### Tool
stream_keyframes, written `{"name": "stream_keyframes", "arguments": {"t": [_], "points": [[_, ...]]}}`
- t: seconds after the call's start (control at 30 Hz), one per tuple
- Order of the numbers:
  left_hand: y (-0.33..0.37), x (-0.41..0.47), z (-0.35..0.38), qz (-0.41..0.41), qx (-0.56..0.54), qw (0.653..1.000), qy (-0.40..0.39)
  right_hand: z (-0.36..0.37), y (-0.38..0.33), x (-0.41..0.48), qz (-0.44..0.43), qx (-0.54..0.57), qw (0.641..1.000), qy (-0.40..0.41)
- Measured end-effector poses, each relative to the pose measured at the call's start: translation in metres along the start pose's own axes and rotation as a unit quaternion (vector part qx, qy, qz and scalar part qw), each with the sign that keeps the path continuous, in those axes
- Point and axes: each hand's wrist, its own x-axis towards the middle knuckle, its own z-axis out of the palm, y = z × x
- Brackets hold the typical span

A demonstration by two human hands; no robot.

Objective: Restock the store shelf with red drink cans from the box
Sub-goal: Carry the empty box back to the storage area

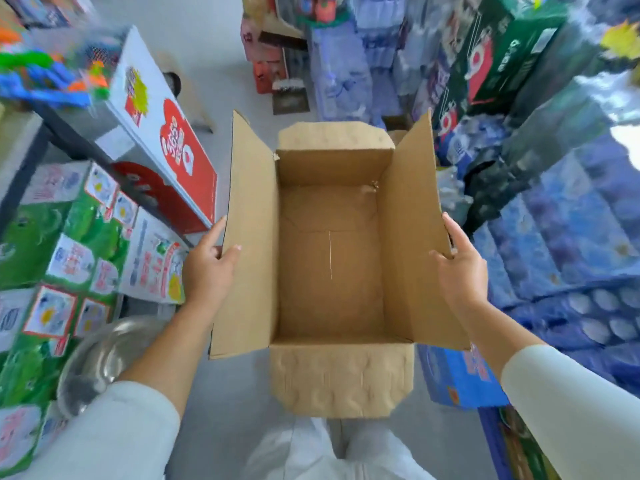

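An open brown cardboard box [329, 271] hangs in front of me above the grey floor, all its flaps spread out. Its inside is bare; no red drink cans are in view. My left hand [207, 268] grips the edge of the left flap, thumb on the inner face and fingers behind it. My right hand [460, 271] grips the right flap the same way, thumb inside and fingers behind.
On the left stand a shelf [138, 109] with a red and white carton, green cartons [59, 258] below it, and a metal bowl [104, 355]. Blue shrink-wrapped bottle packs [568, 244] and green cases [495, 53] are stacked on the right. A grey aisle floor [214, 57] runs ahead.
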Motion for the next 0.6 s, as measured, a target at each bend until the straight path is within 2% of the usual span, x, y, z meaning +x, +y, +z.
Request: {"name": "stream_keyframes", "arguments": {"t": [0.13,0.33,0.6], "points": [[0.016,0.128,0.026,0.013,0.0,1.0,-0.015,0.047,-0.058,0.098,-0.009,0.009,1.0,0.018],[0.071,0.32,0.055,0.045,0.017,0.998,-0.048,0.092,-0.157,0.232,0.027,0.019,0.998,0.047],[0.131,0.554,0.12,0.039,0.016,0.997,-0.06,0.15,-0.264,0.436,0.045,0.019,0.997,0.053]]}}
